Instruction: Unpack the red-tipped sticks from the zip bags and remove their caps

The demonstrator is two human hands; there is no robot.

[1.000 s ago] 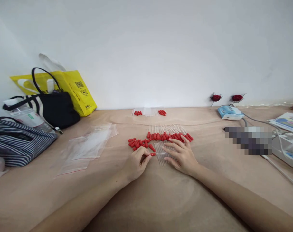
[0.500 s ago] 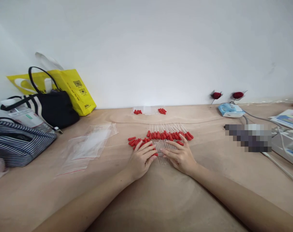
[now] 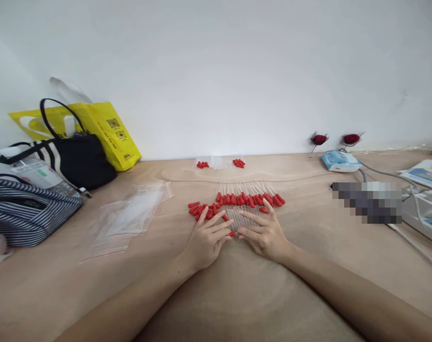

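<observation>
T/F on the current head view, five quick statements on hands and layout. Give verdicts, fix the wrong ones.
1. A red bulb is at the left hand's fingertips. True.
2. The right hand is on the yellow bag. False: it is at the transparent tubes; the yellow bag stands far to the left.
3. The row of red-ended tubes lies beyond the transparent tubes, toward the wall. True.
4. The flat plastic bags lie to the right of both hands. False: they lie to the left of both.
5. Two dark red flowers show above the blue packet in the picture. True.
</observation>
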